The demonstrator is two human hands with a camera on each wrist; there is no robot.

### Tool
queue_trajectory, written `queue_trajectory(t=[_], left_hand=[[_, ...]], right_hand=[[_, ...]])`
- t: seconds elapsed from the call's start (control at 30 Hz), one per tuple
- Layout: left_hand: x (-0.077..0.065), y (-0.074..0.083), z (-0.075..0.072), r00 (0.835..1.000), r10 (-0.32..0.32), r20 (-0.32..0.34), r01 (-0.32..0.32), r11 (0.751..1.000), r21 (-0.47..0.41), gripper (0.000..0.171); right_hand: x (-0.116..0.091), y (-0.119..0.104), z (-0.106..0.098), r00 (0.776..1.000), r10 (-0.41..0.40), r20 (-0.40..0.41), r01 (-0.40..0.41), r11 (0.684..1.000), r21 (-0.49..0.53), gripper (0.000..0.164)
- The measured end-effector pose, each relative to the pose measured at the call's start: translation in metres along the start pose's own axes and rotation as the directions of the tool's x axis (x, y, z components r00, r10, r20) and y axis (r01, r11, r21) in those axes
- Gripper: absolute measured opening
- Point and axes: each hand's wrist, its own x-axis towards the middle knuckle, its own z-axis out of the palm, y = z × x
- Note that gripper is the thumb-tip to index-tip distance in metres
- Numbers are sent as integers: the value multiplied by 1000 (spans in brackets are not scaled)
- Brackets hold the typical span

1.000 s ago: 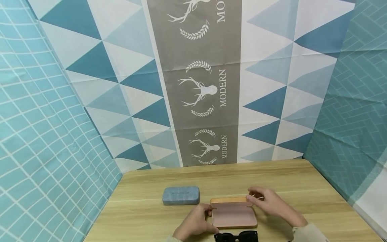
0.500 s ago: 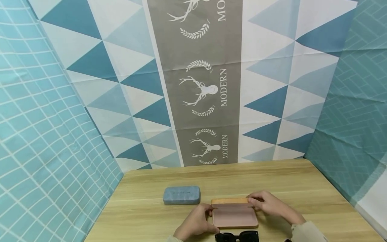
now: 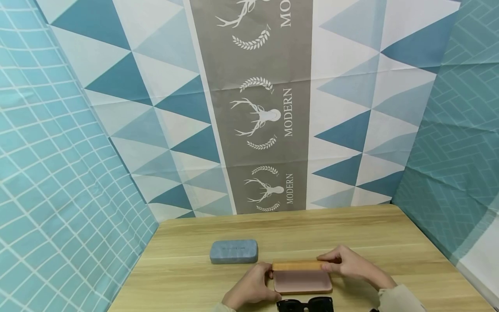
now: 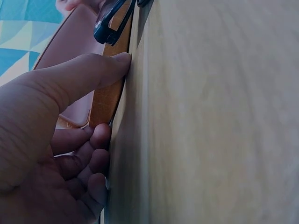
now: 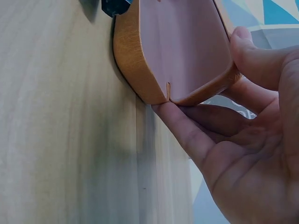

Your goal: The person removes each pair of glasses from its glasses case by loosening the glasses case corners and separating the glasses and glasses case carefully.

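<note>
While the sunglasses point(image 3: 306, 305) are cut off by the head view's lower edge and the printing on the blue-gray case point(image 3: 234, 253) is too small to read, the gray band point(image 3: 269, 149) of the backdrop says MODERN sideways, its topmost word cropped to MO. The tan case point(image 3: 302, 282) sits open on the wooden table point(image 3: 273, 232) just behind the sunglasses; the left hand point(image 3: 252, 282) holds its left end between thumb and curled fingers, and the right hand point(image 3: 347, 265) pinches the tilted lid point(image 3: 297, 266) near its right corner.

Looking bright, even, in head view; dim, bluish in both wrist views, softly shadowed across the tabletop point(image 5: 51, 121)!
</note>
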Motion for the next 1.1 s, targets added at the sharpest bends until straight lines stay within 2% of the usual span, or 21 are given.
queue_trajectory(t=[0.33, 0.63, 0.9, 1.1], left_hand=[[2, -1, 2, 1000, -6, 11, 6, 1000, 15, 42], [2, 2, -1, 1000, 18, 4, -18, 1000, 23, 42], [3, 4, -2, 1000, -6, 13, 6, 1000, 8, 42], [3, 5, -1, 1000, -22, 9, 22, 1000, 19, 43]], right_hand=[[-7, 3, 5, 998, -56, -20, 55, 998, -18, 42], [-12, -5, 12, 998, -9, -56, 1, 990, -140, 54], [-19, -12, 25, 996, 28, -83, -52, 952, -302, 64], [-21, -12, 30, 991, 101, -93, -127, 930, -344, 68]])
